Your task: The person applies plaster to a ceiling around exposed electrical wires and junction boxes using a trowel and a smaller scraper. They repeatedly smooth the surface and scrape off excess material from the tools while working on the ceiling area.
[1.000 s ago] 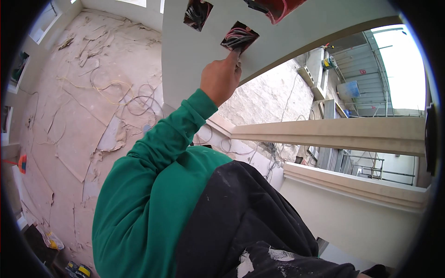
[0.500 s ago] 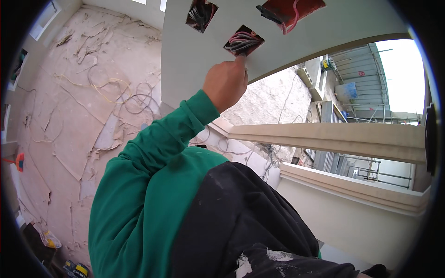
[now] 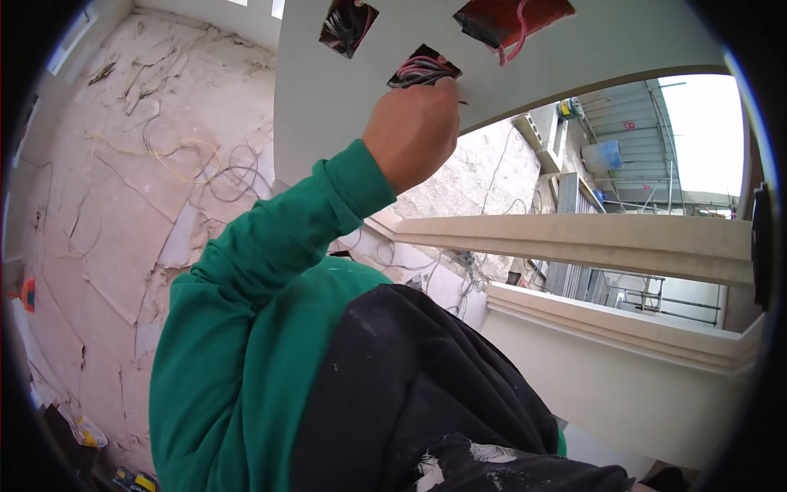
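My left hand (image 3: 414, 127), in a green sleeve (image 3: 283, 215), reaches up to a pale board (image 3: 525, 78). Its fingers are curled closed at the lower edge of a square cut-out, and what they hold, if anything, is hidden. A small thin dark tip (image 3: 463, 102) shows beside the fingers. Bundled black and pink electrical wires (image 3: 422, 70) fill that cut-out just above the hand. Two more openings are in the board: one with dark wires (image 3: 348, 31), one red inside with a pink wire (image 3: 520, 37) hanging out. My right hand is out of view.
To the left, torn brown protective sheeting (image 3: 123, 238) covers the floor, with loose cables (image 3: 234, 172) on it. A beige moulded rail (image 3: 574, 242) crosses on the right; beyond it are scaffolding (image 3: 656, 295) and a blue-white container (image 3: 602, 156). Bags and tools (image 3: 82, 430) lie lower left.
My left hand has moved slightly right along the cut-out's lower edge, its fingers curling tighter. A thin dark tip now shows beside them. The view has shifted a little.
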